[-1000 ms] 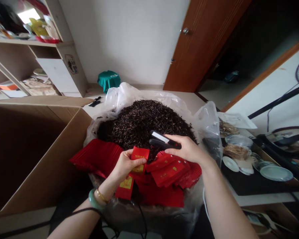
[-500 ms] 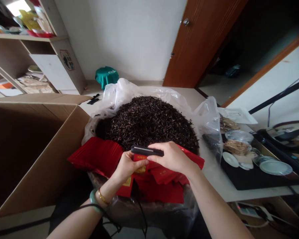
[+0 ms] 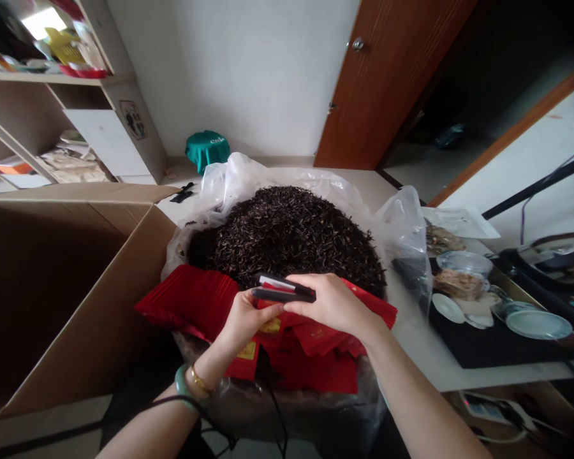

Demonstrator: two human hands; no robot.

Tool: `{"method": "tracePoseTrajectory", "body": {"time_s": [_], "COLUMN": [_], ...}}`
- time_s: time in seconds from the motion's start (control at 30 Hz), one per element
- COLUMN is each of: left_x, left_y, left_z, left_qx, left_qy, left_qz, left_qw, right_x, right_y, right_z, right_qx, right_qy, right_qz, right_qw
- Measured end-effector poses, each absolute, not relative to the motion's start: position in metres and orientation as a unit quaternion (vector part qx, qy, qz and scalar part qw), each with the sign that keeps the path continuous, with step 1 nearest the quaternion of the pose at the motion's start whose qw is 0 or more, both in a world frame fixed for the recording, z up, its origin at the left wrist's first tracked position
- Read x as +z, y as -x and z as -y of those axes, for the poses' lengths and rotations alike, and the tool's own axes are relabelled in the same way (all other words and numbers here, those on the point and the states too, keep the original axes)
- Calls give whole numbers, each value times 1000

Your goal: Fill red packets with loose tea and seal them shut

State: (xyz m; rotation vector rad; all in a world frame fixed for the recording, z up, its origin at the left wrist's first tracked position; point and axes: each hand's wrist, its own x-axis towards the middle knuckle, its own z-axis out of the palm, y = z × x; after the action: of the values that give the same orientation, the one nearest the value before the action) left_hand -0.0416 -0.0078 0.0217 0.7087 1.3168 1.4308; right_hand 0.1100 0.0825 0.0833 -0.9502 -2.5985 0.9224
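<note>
My right hand (image 3: 328,299) is wrapped round the back end of a black handheld bag sealer (image 3: 276,294), whose two long jaws stand slightly apart. At the sealer's other end, my left hand (image 3: 243,319) pinches a red packet (image 3: 271,327) with yellow print; the fingers partly hide it. A tight row of red packets (image 3: 191,299) leans to the left of my left hand. More red packets (image 3: 316,366) lie spread beneath both hands. Beyond them rises a heap of dark, twisted tea leaves (image 3: 291,233) in a clear plastic bag (image 3: 402,220).
A large cardboard box (image 3: 86,306) stands open on the left. To the right, a black tray (image 3: 463,347) carries small dishes and a bowl. A black cord (image 3: 278,408) hangs below the packets. A teal-covered stool (image 3: 208,150) is by the wall.
The sealer's jaws were pressed together and have now parted, the upper one lifting. Both hands stay nearly in place, and the whole view has shifted slightly.
</note>
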Motion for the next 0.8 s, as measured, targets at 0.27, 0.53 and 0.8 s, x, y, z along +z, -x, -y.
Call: {"method": "tracePoseTrajectory", "body": {"time_s": [0.27, 0.53, 0.8], "left_x": [23, 24, 23], "left_y": [40, 42, 46], "left_z": [7, 7, 6], "left_qx": [595, 603, 634], "left_qy": [-269, -267, -297], "left_qz": [-553, -559, -558], "left_qw": [518, 503, 445], "right_x": [78, 71, 73], "right_y": [-113, -112, -111], "right_z": [-87, -84, -85], "right_qx": [324, 312, 362], "right_qy": [326, 304, 305], "right_qz": [877, 884, 867], "right_qw": [139, 168, 153]}}
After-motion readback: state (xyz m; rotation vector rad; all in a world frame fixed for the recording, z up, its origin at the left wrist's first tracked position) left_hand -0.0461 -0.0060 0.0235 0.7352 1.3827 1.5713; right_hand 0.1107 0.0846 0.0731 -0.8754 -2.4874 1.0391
